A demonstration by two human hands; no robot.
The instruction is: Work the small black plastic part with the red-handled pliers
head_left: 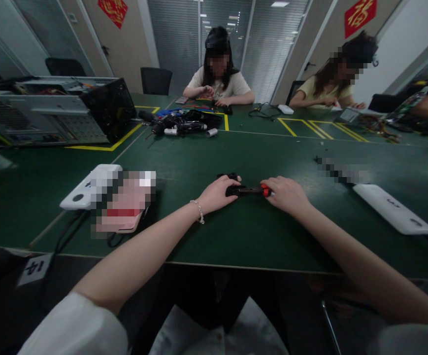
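A black elongated tool (pixel 249 191) with a red part at its right end lies level, low over the green table in front of me; its exact kind is hard to make out. Around its black left end the fingers of my left hand (pixel 219 192) are closed. My right hand (pixel 285 194) grips the red end, where a bit of silver shows by the fingertips. Just behind my left hand is a small dark object (pixel 228 176), partly covered by the fingers.
White power banks, one at left (pixel 91 186) and one at right (pixel 394 208), flank my arms. Beside the left one is a pink blurred item (pixel 125 202). Farther back are an open computer case (pixel 51 113) and a black tool pile (pixel 184 122). Co-workers sit across the table (pixel 199 236).
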